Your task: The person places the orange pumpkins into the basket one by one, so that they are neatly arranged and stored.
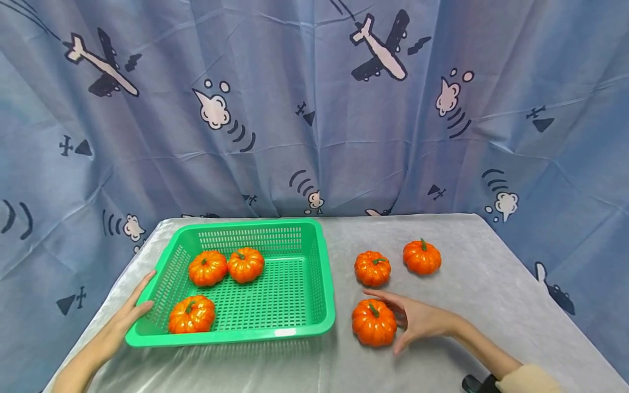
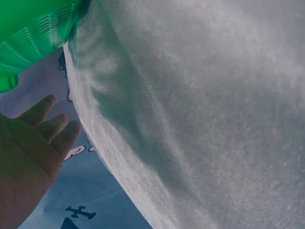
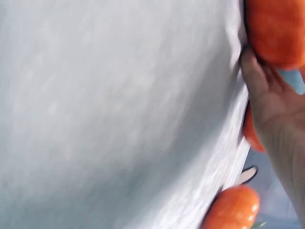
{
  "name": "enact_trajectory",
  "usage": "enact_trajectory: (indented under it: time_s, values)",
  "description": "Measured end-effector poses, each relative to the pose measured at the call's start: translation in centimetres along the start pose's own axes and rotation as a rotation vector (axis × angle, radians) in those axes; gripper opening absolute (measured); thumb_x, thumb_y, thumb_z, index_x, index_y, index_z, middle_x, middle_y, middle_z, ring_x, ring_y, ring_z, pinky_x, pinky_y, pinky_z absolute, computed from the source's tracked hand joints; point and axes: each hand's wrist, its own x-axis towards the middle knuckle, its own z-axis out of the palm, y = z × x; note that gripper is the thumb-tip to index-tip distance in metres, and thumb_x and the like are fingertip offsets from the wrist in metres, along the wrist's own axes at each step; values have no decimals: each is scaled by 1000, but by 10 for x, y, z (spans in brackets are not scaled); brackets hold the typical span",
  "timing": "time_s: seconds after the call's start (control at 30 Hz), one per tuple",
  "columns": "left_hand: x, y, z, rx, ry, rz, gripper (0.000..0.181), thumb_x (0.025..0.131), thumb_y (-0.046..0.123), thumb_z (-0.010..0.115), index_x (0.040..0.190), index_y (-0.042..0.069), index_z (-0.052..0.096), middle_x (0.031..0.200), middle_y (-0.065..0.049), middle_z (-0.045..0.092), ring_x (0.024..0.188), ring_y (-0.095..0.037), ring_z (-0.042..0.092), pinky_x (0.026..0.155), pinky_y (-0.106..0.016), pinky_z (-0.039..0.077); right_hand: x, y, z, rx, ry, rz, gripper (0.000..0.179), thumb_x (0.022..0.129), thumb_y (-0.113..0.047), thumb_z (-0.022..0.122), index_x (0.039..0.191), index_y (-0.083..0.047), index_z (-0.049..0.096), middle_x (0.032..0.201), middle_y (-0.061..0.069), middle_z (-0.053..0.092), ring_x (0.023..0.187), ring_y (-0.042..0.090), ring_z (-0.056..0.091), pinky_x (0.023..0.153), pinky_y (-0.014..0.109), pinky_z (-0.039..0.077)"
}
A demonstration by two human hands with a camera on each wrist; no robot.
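A green plastic basket [image 1: 328, 295] with slotted walls holds three small orange pumpkins, two side by side at the back and one pumpkin [image 1: 192, 314] at the front left. My left hand [image 1: 118, 323] lies at the basket's left rim, its fingers and thumb spread. On the table to the right of the basket sits another pumpkin [image 1: 374, 323]. Around its right side is my right hand [image 1: 426, 319], the fingers reaching behind it and the thumb low at its front right. In the right wrist view, the straight fingers lie right at this pumpkin [image 3: 279, 31].
Two more pumpkins stand behind my right hand: one pumpkin [image 1: 372, 268] straight behind the near one, another pumpkin [image 1: 422, 257] farther right. A grey-white cloth [image 1: 496, 305] covers the table. A blue curtain [image 1: 275, 109] with printed airplanes hangs behind it.
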Motion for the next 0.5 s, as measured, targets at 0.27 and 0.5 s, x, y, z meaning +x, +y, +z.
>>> enact_trajectory:
  time_s: [0.27, 0.5]
  values:
    - [-2, 1, -1, 1, 9, -14, 62, 103, 25, 33, 156, 28, 0, 158, -21, -5, 138, -46, -2, 97, -79, 3, 22, -7, 25, -436, 142, -42, 98, 63, -36, 89, 143, -12, 39, 140, 7, 48, 124, 16, 48, 103, 32, 41]
    - [-2, 2, 0, 6, 9, 7, 62, 103, 24, 33, 156, 27, 1, 158, -22, -4, 137, -51, 0, 95, -80, 4, 29, 2, 33, -275, 216, -51, 76, 70, -25, 87, 133, -12, 47, 126, 3, 56, 111, 15, 54, 92, 29, 49]
